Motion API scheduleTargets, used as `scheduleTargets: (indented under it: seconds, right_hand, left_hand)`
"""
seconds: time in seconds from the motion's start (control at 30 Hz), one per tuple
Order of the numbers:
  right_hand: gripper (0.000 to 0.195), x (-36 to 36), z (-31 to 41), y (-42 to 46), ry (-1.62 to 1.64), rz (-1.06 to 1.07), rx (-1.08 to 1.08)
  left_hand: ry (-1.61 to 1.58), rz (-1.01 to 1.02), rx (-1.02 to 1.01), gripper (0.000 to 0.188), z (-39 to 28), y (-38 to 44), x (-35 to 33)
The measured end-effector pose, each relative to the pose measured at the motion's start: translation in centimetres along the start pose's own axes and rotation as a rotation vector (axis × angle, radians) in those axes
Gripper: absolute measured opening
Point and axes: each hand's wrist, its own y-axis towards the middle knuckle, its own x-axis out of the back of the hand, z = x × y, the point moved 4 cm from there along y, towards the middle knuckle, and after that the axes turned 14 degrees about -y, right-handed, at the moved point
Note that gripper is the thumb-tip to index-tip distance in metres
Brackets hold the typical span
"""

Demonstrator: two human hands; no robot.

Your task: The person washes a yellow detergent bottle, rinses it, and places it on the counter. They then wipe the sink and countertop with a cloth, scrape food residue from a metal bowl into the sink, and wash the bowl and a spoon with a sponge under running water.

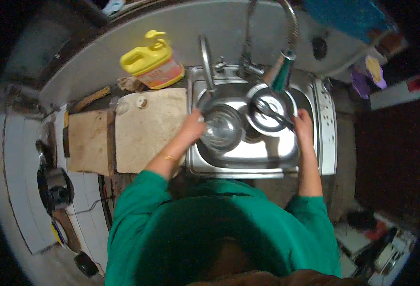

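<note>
My left hand [195, 125] is at the left rim of a clear round bowl [223, 128] in a stainless steel sink [256, 153]; its fingers are blurred and their hold is unclear. A metal bowl [271, 126] stands to the right in the sink, with dark-handled utensils [274, 113] lying in it. My right hand [303, 123] is at that bowl's right rim, beside the utensil handles, its fingertips partly hidden. Above the metal bowl hangs a green and silver spray head [281, 73] on a flexible hose.
A curved faucet [206, 60] rises behind the sink. Left of it stand a yellow jug with a pump [156, 66], a beige cloth [149, 132] bearing a small white object [141, 103], and a thick wooden board [88, 141]. Pans [54, 189] are at the far left.
</note>
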Motion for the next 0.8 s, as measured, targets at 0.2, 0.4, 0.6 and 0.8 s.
scheduleTargets:
  seconds: [0.2, 0.4, 0.6, 0.8]
  right_hand:
    - [0.01, 0.0, -7.1, 0.1, -0.193, 0.005, -0.083]
    - [0.019, -4.8, -9.0, 1.5, -0.408, 0.02, 0.087]
    - [0.023, -7.3, -6.8, 0.9, -0.358, 0.228, -0.059]
    - [0.045, -7.4, -2.0, 0.2, -0.807, 0.062, 0.141]
  left_hand:
    - [0.143, 0.191, 0.196, 0.048, 3.4, 4.7, -14.0]
    - [-0.005, 0.184, 0.147, 0.04, 5.6, 3.7, -15.6]
    - [0.025, 0.183, 0.028, 0.046, 3.0, -0.1, -10.6]
    - [-0.144, 0.088, -0.062, 0.046, 1.4, -5.7, 0.6]
